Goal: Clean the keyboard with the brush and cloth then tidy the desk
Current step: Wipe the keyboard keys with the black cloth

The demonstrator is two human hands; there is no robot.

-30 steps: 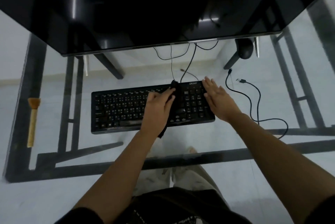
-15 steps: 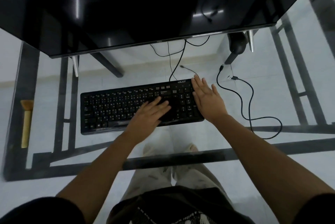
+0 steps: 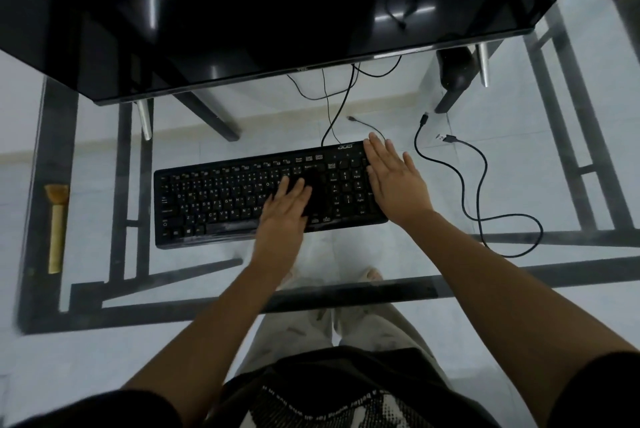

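From the head view, the black keyboard [image 3: 242, 197] lies flat on the glass desk [image 3: 415, 254], a little left of centre, its long edge nearly parallel to the desk's near rim. The left hand [image 3: 285, 211] lies palm down over the keys right of the middle, fingers spread flat, pressing a dark cloth [image 3: 317, 195] that shows as a black patch just beside its fingers; how far the cloth runs under the palm I cannot tell. The right hand [image 3: 393, 181] rests flat and open on the keyboard's right end over the number pad, fingers together and reaching its far edge. The brush [image 3: 57, 230], with a yellowish handle and tan bristles pointing away, lies well apart at the desk's left edge, over the dark frame rail. A black cable [image 3: 479, 192] snakes loose across the glass to the right of the keyboard, its plug ends lying near the far side. The monitor [image 3: 277, 11] overhangs the far edge. Bare glass lies open between brush and keyboard, and along the near rim.
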